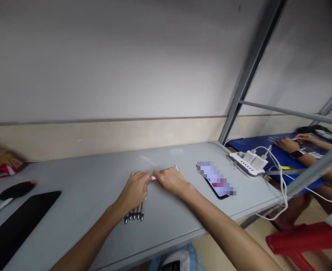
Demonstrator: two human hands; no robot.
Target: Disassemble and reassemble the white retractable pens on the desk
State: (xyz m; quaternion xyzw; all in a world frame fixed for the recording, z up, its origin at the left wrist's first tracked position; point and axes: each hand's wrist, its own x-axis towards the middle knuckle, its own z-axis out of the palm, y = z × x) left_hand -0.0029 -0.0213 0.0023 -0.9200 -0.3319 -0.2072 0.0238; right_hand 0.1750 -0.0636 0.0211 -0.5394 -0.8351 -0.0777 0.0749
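Observation:
My left hand (137,188) is closed, its fingertips on one end of a thin white pen-like stick (153,178). My right hand (170,180) is closed around the same stick from the other side, and the fingers hide most of it. A small white tip (177,167) shows just past my right knuckles; whether it belongs to the same piece I cannot tell. Below my left wrist several grey pens (138,212) lie side by side on the grey desk (166,226), silver tips toward me, their far ends hidden under the hand.
Right of my hands lies a phone (215,178), with a white power strip (246,163) and cables beyond it. At left are a black mat (21,222), a dark oval device (16,190) and a snack package (3,160). Past a metal post (250,75), another person's hands (288,145) work.

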